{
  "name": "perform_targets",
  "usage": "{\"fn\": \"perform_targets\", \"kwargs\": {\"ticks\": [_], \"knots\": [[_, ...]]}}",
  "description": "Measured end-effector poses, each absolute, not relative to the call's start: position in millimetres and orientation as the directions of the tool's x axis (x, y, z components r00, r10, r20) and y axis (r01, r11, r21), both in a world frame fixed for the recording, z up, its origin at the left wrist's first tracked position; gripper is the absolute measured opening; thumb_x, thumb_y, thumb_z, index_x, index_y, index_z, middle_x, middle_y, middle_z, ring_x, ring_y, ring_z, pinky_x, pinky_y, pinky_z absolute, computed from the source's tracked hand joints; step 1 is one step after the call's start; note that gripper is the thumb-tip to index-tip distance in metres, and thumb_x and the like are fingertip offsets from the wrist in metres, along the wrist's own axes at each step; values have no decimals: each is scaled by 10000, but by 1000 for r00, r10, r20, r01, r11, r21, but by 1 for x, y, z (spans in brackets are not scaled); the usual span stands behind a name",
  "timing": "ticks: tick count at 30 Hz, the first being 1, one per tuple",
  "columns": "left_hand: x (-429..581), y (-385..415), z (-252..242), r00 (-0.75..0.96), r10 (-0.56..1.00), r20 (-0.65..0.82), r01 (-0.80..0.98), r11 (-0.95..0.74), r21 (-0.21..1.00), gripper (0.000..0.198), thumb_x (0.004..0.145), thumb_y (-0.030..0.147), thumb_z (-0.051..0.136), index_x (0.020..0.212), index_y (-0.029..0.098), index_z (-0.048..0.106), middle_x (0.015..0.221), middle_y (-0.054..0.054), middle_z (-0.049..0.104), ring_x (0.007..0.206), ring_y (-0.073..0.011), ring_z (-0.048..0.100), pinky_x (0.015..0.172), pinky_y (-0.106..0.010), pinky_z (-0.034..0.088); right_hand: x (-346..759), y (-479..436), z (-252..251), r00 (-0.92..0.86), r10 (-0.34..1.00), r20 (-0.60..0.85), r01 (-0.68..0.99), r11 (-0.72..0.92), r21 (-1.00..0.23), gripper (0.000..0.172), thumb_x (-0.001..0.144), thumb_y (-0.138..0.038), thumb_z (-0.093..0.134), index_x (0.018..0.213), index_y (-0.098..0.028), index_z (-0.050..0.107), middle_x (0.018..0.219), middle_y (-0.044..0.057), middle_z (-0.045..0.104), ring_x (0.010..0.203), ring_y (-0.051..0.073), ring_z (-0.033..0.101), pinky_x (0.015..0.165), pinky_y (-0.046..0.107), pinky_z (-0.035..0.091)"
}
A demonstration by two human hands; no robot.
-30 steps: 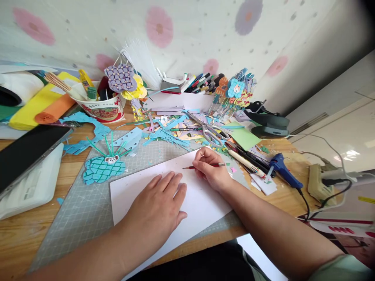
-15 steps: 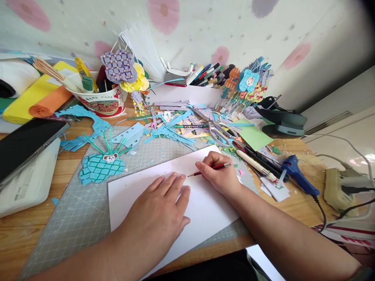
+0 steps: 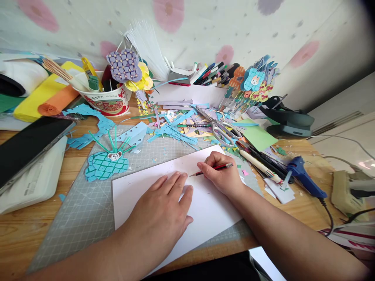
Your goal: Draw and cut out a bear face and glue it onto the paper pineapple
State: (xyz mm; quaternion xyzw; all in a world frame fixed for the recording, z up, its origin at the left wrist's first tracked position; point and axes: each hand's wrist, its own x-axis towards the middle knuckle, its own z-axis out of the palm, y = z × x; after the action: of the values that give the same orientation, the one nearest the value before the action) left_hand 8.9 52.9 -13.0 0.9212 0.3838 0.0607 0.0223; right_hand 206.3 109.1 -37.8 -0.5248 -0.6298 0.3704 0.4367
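A white sheet of paper lies at a slant on the grey cutting mat. My left hand rests flat on the sheet, fingers spread. Between the thumb and fingers of my right hand is a dark red and black pencil. Its tip points left and is at or just above the paper, close to my left fingertips. Small faint marks show on the sheet. Left of the paper lies a blue paper shape with green crossed lines, green strips and a small animal face.
Paper scraps and scissors lie beyond the sheet. On the right are a multicolour pen, a blue glue gun and a power strip. At left sit a phone and a paper tub of tools.
The whole view has shifted slightly, so things appear a little further right. Both hands keep nearly the same places on the sheet, and the pencil stays in my right hand.
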Motion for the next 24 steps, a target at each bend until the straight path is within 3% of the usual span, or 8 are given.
{"fn": "perform_targets", "kwargs": {"ticks": [24], "knots": [[8,52,-14,696,708,119,704,-705,81,493,774,418,772,1174,140,694,1372,-226,561,1232,-371,582,984,-520,520,205,109,-34,-87,988,130,306,151,-940,306,746,-299,684,542,-235,464,496,-35,520,459,124,477,460,265,352]]}}
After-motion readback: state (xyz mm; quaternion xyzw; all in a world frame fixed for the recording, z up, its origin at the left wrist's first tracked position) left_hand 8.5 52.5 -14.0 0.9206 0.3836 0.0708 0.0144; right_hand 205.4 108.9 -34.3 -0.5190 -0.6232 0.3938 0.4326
